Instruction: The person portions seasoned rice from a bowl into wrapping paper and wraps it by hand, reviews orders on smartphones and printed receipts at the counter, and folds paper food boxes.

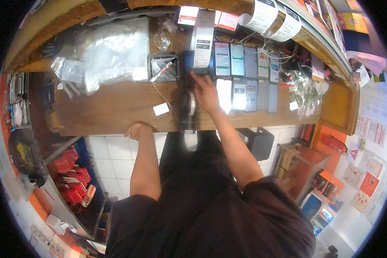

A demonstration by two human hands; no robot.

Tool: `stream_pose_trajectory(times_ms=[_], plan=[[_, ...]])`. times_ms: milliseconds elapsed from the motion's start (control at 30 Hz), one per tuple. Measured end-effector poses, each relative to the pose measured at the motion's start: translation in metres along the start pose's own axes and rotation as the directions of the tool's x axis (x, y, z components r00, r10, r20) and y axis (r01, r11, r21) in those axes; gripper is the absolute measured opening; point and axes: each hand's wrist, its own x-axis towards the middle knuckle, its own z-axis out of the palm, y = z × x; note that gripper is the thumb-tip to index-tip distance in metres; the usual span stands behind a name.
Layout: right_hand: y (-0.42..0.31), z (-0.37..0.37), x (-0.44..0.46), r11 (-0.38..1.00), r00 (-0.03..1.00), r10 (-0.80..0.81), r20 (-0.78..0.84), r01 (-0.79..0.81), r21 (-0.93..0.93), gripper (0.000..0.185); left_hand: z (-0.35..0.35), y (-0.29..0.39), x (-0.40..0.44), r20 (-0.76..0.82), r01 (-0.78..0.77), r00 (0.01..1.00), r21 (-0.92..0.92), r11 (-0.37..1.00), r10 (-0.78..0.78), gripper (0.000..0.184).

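Head view: right hand nearer, loosely open, index extended, nothing seen in hold; dark device just beyond it, touching or not I can't tell. Printed paper strip over device, long axis running away from that hand. Left hand half-curled at table edge, hold hidden, can't tell. Beyond it, rightward: black tray, thin grey items inside, red-and-white stick uppermost.

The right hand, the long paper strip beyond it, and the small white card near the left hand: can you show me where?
Right hand [207, 93], head view: back of the hand.
Long paper strip [202, 46], head view: its printed part.
Small white card [161, 109], head view: its middle.
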Motion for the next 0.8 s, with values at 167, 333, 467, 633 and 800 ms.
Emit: stream_pose_trajectory(times_ms=[167,333,467,633,800], plan=[[0.001,-0.001,-0.001,1.000,1.000,-0.008,0.004,0.008,0.013,0.050,0.000,0.001,-0.004,-0.008,0.002,1.000,-0.025,1.000,-0.002,0.080],[0.000,-0.002,-0.001,1.000,1.000,0.005,0.009,-0.005,0.011,0.051,-0.003,0.002,-0.004,0.012,-0.008,1.000,-0.045,0.999,0.008,0.081],[-0.001,-0.001,-0.001,1.000,1.000,-0.007,-0.024,0.007,-0.006,0.052,-0.002,0.001,-0.002,0.007,0.009,1.000,-0.070,0.998,-0.009,0.082],[0.010,0.008,-0.018,0.986,0.987,0.122,-0.101,-0.109,0.123,0.031,0.036,-0.023,0.059,-0.051,-0.108,0.992,0.160,0.981,0.118,0.078],[0.013,-0.041,-0.113,0.969,0.970,0.240,0.024,-0.238,-0.067,0.027,0.018,-0.005,0.028,-0.069,-0.029,0.997,0.063,0.998,0.034,0.074]])
